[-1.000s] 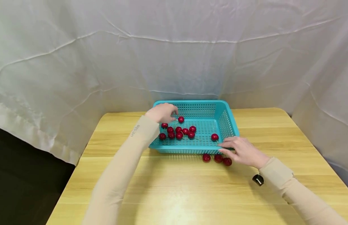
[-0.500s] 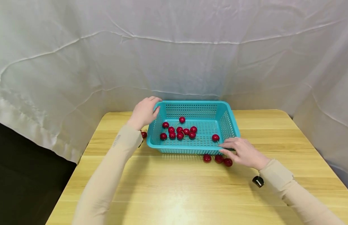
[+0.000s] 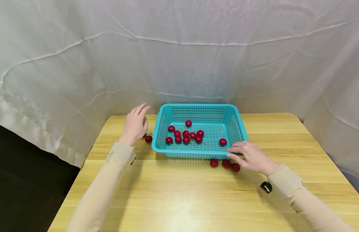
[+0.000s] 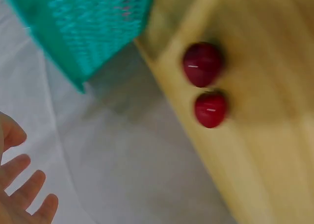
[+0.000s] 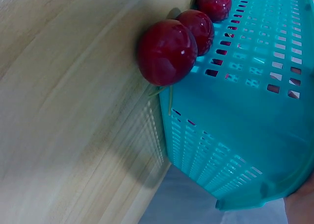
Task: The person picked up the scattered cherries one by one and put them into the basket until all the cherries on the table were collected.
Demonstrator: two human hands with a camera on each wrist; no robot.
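A turquoise plastic basket (image 3: 196, 155) stands on the wooden table with several red cherries (image 3: 186, 140) on its floor. My right hand (image 3: 252, 157) grips the rim at the basket's front right corner, thumb outside and fingers over the edge. My left hand (image 3: 134, 126) hangs in the air left of the basket, fingers apart and holding nothing. Two cherries, one of them this stemmed cherry (image 3: 148, 139), lie on the table beside that hand; the left wrist view shows both, including the larger cherry (image 4: 202, 64). Only the left fingertips (image 4: 33, 189) appear there.
Three cherries lie along the basket's front wall, near the right hand, among them a large cherry (image 3: 214, 163). The light wooden table (image 3: 179, 193) ends at the back near a pale grey cloth (image 3: 194, 71). A dark cloth (image 3: 25, 180) hangs at left.
My left hand has come out from over the basket, past its left rim, and moved left, uncovering the two cherries there. The right hand keeps its hold on the corner.
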